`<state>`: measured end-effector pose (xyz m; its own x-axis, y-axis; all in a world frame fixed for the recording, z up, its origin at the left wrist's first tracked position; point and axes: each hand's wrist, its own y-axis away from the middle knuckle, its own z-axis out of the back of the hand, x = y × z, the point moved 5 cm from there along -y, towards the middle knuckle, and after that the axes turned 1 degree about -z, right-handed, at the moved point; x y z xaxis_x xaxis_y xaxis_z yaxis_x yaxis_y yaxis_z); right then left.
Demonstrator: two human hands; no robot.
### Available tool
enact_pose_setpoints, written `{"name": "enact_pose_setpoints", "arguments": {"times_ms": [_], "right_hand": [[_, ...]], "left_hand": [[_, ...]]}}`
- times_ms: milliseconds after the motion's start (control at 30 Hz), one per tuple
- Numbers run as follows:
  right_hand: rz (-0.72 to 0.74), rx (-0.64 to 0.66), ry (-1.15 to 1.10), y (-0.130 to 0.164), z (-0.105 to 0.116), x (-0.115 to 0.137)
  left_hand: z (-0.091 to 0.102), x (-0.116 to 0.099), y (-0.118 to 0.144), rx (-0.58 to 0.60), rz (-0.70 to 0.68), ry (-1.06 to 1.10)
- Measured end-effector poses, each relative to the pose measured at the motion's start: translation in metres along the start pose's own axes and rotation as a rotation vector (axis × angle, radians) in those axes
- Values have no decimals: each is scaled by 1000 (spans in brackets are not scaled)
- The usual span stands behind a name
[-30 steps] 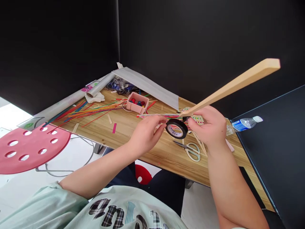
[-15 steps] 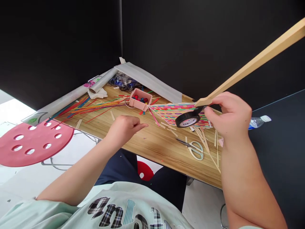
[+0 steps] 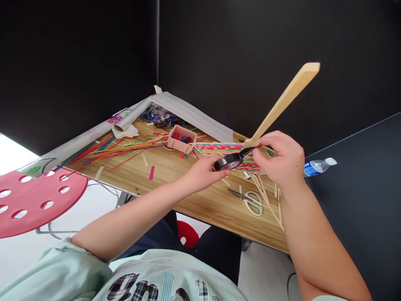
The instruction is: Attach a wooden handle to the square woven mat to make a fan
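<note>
My left hand (image 3: 205,173) is closed on the roll of black tape (image 3: 230,160), thumb and fingers at its left side. From the roll a short length of tape runs up to the base of a wooden handle (image 3: 280,106). There my right hand (image 3: 280,156) pinches the handle where it joins a multicoloured woven fan (image 3: 216,146). The handle rises up and to the right. The fan's face is tilted and seen nearly edge-on, partly hidden behind the tape and my right hand.
Scissors (image 3: 250,202) lie on the wooden table (image 3: 188,200), near pale strips (image 3: 266,194). A pink box (image 3: 181,144) holds small coloured pieces; coloured strips (image 3: 125,146) spread to its left. A plastic bottle (image 3: 318,167) is at the right. Black panels (image 3: 250,62) stand behind.
My left hand has moved right and taken hold of the tape roll, which hung loose before. The fan handle and my right hand have shifted left and down; the handle now points more steeply upward.
</note>
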<state>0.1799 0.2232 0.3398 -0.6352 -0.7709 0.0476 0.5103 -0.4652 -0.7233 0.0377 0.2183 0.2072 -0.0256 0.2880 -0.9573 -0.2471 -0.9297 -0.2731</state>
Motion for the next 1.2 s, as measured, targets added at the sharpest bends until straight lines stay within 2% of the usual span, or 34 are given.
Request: {"name": "enact_pose_setpoints", "arguments": {"times_ms": [167, 233, 300, 400, 567, 700, 767, 933, 1100, 1200], "right_hand": [[-37, 61, -20, 3, 0, -1], [-65, 86, -35, 5, -1, -2], [-124, 97, -93, 6, -1, -2], [-268, 76, -280, 7, 0, -2], [-497, -32, -505, 15, -2, -4], [-697, -55, -660, 28, -14, -14], [-796, -49, -776, 33, -20, -16], [-992, -70, -947, 33, -25, -4], [-1055, -21, -1075, 35, -28, 3], [-1071, -32, -1096, 40, -27, 3]], "left_hand": [[5, -9, 13, -103, 38, 539], [9, -24, 24, -93, -14, 657], [13, -44, 33, -35, -119, 682], [17, -65, 40, 6, -195, 564], [33, -75, 37, -211, -187, 177], [47, -92, 33, -254, -299, -104], [55, -102, 29, -270, -313, -214], [69, -117, 11, -241, -283, -326], [78, -128, -1, -196, -329, -359], [82, -131, -3, -227, -336, -428]]}}
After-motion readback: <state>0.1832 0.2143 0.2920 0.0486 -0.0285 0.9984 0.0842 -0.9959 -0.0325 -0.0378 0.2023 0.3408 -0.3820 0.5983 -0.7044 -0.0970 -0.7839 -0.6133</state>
